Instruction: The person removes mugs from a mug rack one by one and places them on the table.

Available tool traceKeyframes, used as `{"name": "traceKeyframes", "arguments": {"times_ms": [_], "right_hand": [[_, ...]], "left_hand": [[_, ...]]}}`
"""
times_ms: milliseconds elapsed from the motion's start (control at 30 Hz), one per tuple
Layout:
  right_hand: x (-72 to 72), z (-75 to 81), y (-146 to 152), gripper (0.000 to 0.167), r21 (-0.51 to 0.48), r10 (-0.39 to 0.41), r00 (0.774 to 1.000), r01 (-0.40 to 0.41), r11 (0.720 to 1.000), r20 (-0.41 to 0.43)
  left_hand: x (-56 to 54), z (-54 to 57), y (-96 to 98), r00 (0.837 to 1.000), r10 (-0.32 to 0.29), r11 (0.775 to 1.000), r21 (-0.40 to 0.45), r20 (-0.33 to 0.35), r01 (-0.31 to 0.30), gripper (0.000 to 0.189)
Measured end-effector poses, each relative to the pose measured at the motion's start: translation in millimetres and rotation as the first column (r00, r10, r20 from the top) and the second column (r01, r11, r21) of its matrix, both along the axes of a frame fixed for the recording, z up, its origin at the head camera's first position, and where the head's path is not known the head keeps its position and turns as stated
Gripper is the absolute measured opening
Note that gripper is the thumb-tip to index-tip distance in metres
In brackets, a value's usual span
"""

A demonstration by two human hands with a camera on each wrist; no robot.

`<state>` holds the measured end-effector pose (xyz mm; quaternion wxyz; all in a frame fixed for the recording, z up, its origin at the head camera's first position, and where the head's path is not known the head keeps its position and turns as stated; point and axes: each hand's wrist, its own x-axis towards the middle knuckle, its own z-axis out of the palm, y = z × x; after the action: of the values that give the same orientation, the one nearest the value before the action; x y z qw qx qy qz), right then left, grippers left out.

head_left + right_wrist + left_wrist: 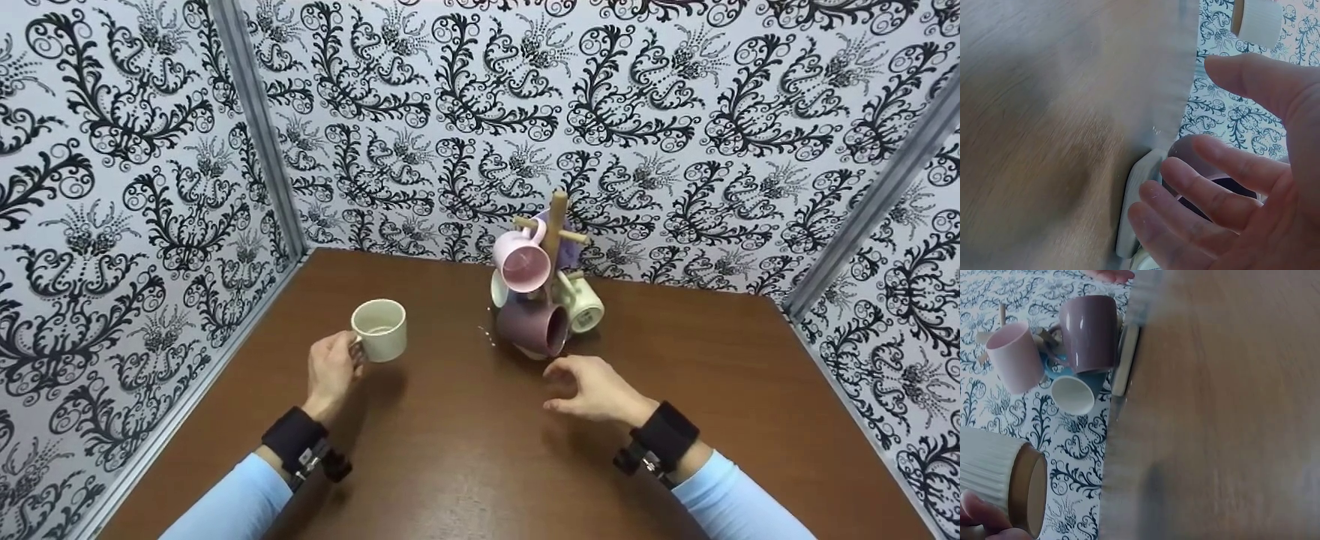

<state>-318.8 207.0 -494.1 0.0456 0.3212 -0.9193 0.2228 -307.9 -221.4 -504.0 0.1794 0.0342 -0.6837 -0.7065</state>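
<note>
My left hand (332,369) grips a cream mug (384,335) by its handle, holding it upright above the table's left part. In the left wrist view the mug (988,475) shows ribbed sides and a tan base. My right hand (596,390) is held in front of the wooden mug tree (556,225), fingers loosely bent and apart from the thumb, nothing between them. On the tree hang a pink mug (523,259), a mauve mug (534,328) below it, and a pale green mug (583,306) at the right. A blue mug with white inside (1075,395) is partly hidden behind.
The brown table (465,457) lies under both hands. Patterned walls (450,112) enclose its back and sides. A purple item (570,251) sits behind the tree's post, mostly hidden. Bare wooden pegs (574,237) jut out near the tree's top.
</note>
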Motion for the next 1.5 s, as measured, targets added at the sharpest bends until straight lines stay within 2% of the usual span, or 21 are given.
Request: {"name": "traceKeyframes", "arguments": {"times_ms": [300,533,733,967,1200,1367,1500], "right_hand": [[1.2,-1.8,6,0.047,-0.018,-0.005,0.998,0.007,1.000,0.070],[0.6,-2.0,9,0.046,-0.019,-0.012,0.998,0.014,1.000,0.067],[1.0,-1.7,10,0.045,-0.031,-0.001,0.998,0.002,1.000,0.060],[1.1,-2.8,11,0.044,-0.024,-0.012,0.998,0.013,1.000,0.062],[0.7,-3.9,13,0.042,-0.046,0.012,0.998,-0.009,0.999,0.060],[0.9,-5.4,13,0.041,-0.039,0.007,0.998,-0.005,0.999,0.055],[0.6,-5.9,13,0.042,-0.041,0.010,0.998,-0.007,0.999,0.064]], "left_hand": [[3.7,-4.2,-24.1,0.992,0.117,0.990,-0.087,0.041,-0.113,0.042],[6.0,-9.3,-45.4,0.972,0.216,0.968,-0.154,0.093,-0.200,0.042],[9.5,-13.5,-61.1,0.955,0.272,0.944,-0.226,0.120,-0.241,0.046],[8.9,-19.6,-77.6,0.938,0.306,0.939,-0.213,0.162,-0.269,0.046],[7.0,-24.5,-89.0,0.930,0.334,0.939,-0.138,0.153,-0.314,0.043],[7.8,-27.5,-96.1,0.918,0.348,0.935,-0.136,0.192,-0.326,0.044],[8.6,-29.6,-101.5,0.902,0.371,0.925,-0.175,0.221,-0.338,0.044]]}}
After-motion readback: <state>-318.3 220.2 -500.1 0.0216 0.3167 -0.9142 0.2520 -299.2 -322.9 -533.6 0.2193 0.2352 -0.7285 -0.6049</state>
